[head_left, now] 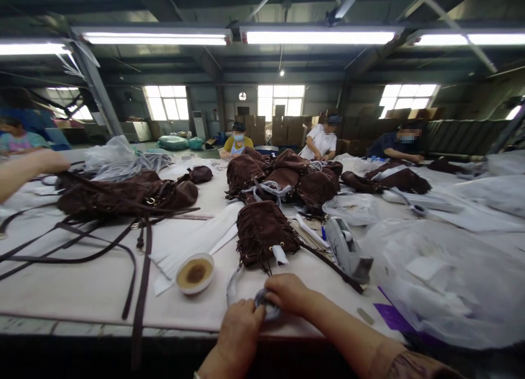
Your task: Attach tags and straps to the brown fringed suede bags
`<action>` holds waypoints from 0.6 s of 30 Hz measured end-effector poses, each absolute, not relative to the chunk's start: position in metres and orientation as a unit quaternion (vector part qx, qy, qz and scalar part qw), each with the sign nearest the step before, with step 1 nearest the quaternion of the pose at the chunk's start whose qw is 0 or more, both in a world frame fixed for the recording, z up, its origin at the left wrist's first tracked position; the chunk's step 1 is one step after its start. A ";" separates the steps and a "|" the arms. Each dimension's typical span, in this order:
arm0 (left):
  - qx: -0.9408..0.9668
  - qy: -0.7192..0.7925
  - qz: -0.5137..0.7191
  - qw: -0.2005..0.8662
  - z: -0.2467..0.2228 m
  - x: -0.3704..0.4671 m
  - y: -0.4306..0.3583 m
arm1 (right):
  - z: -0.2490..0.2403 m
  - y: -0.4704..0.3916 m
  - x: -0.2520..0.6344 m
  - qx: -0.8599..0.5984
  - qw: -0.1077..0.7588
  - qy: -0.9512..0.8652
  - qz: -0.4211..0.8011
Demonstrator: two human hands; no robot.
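Near the table's front edge, my left hand and my right hand are closed on a strap in greyish plastic wrapping, coiled between them. A loop of the same strap runs up on the left toward a small dark brown fringed bag lying just beyond my hands. The bag has small metal rings and a white wrapped piece at its lower edge. My fingertips partly cover the coil. To the left of my hands stands a shallow bowl of yellowish-brown stuff.
Behind lies a heap of brown bags. A tape dispenser and a large clear plastic bag are right. On the left, another person's hand is beside brown bags with trailing straps. Co-workers sit across the table.
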State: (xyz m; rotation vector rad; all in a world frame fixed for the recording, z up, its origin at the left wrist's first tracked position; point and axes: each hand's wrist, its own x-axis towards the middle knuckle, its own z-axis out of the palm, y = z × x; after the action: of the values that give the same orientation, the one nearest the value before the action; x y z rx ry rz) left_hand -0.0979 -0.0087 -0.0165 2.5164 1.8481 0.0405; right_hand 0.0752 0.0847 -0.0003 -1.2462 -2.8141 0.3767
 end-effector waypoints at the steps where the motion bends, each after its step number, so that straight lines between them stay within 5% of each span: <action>1: 0.800 0.599 0.029 0.001 -0.020 -0.094 -0.011 | -0.002 0.081 0.074 -0.439 0.030 -0.889 0.129; 6: 0.788 0.612 0.067 -0.027 -0.029 -0.084 -0.022 | -0.008 0.068 0.071 -0.526 0.009 -0.840 0.135; 18: 0.800 0.598 0.053 -0.026 -0.023 -0.099 -0.008 | -0.013 0.073 0.074 -0.482 0.050 -0.862 0.151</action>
State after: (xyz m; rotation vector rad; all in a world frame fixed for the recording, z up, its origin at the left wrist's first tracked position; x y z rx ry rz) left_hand -0.0987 -0.0083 -0.0235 2.5546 1.9096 0.1691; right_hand 0.0738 0.0726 -0.0135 -1.4664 -2.6244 0.4589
